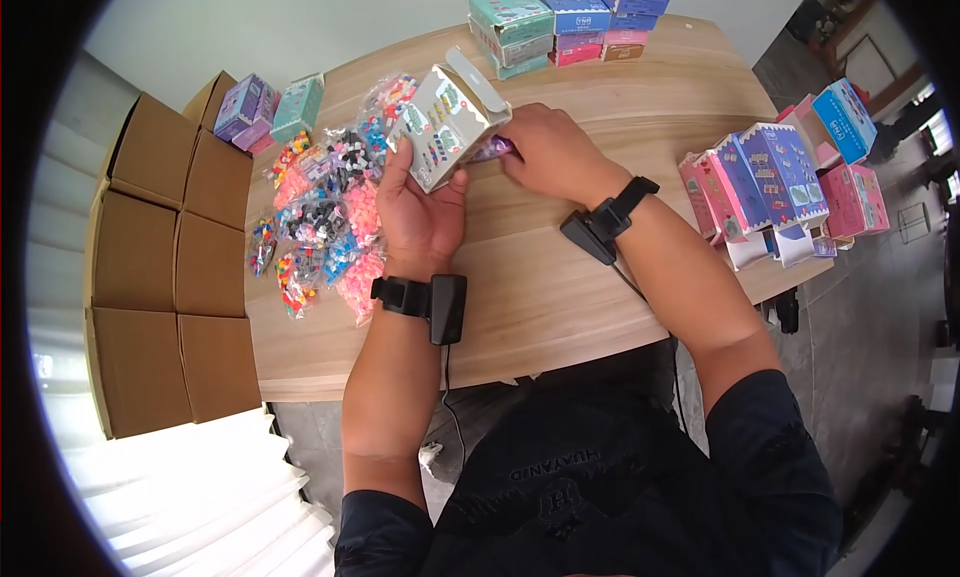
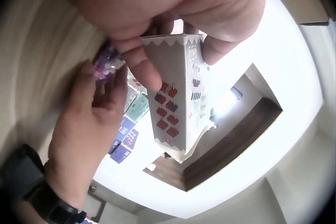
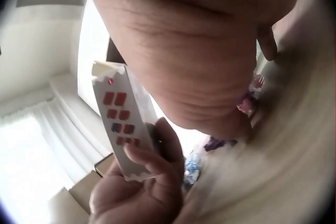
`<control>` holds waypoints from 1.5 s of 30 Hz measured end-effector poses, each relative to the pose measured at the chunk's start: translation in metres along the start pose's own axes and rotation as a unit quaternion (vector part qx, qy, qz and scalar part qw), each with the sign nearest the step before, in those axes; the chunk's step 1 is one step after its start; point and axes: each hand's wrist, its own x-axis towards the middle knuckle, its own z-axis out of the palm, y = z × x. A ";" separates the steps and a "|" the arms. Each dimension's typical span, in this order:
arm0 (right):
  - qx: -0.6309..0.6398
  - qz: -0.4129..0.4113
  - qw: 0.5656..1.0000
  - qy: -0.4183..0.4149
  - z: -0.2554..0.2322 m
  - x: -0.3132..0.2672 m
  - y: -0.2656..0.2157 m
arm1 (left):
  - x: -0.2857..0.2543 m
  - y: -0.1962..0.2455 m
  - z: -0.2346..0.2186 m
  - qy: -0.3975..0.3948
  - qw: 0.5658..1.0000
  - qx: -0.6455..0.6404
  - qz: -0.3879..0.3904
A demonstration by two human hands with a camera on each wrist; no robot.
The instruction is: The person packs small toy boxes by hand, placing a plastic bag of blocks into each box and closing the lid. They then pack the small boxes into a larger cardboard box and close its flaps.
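Observation:
My left hand (image 1: pixel 424 222) grips a small white printed box (image 1: pixel 438 127) over the table, its thumb and fingers on opposite sides. The box is tilted, and an end flap stands open at its far end. Right beside the box, my right hand (image 1: pixel 556 155) pinches a shiny purple packet (image 1: pixel 490 150). In the left wrist view the packet (image 2: pixel 108 63) shows purple and pale bits between thumb and fingers. Several clear bags of small coloured pieces (image 1: pixel 310 222), pink, black, white, blue and red, lie heaped to the left of my left hand.
Stacked brown cardboard boxes (image 1: pixel 138 247) line the table's left edge. Small purple (image 1: pixel 240 105) and green boxes (image 1: pixel 298 109) stand near them. More coloured boxes are stacked at the back (image 1: pixel 510 15), and others, some with open flaps, at the right edge (image 1: pixel 765 182).

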 end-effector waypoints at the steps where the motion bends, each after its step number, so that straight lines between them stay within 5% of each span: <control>1: -0.031 0.002 0.999 -0.021 -0.002 0.000 -0.003 | 0.001 0.000 -0.001 -0.005 1.000 0.002 0.002; 4: 0.070 0.094 0.993 -0.012 -0.027 -0.005 -0.007 | 0.001 -0.002 -0.004 -0.010 1.000 0.009 0.017; 7: 0.256 0.195 0.928 0.188 -0.018 -0.008 0.023 | 0.003 -0.003 -0.002 -0.012 0.998 0.031 0.051; 11: 0.695 0.181 0.679 0.151 -0.070 -0.013 0.009 | 0.002 -0.006 0.005 -0.007 0.991 0.091 0.098; 14: 0.708 0.127 0.689 0.091 -0.072 -0.014 -0.005 | -0.001 -0.008 0.010 -0.009 0.985 0.132 0.109; 23: 0.612 0.191 0.732 0.228 -0.057 -0.008 -0.004 | -0.005 -0.010 0.016 -0.030 0.985 0.148 0.085; 29: 0.585 0.219 0.773 0.108 -0.079 -0.015 0.012 | -0.002 -0.009 0.010 -0.039 0.989 0.127 0.063; 32: 0.594 0.232 0.758 0.135 -0.075 -0.015 0.017 | 0.000 -0.009 0.006 -0.050 0.988 0.137 0.052; 45: 0.498 0.239 0.827 0.102 -0.084 -0.020 0.023 | -0.003 -0.010 0.008 -0.034 0.983 0.179 0.035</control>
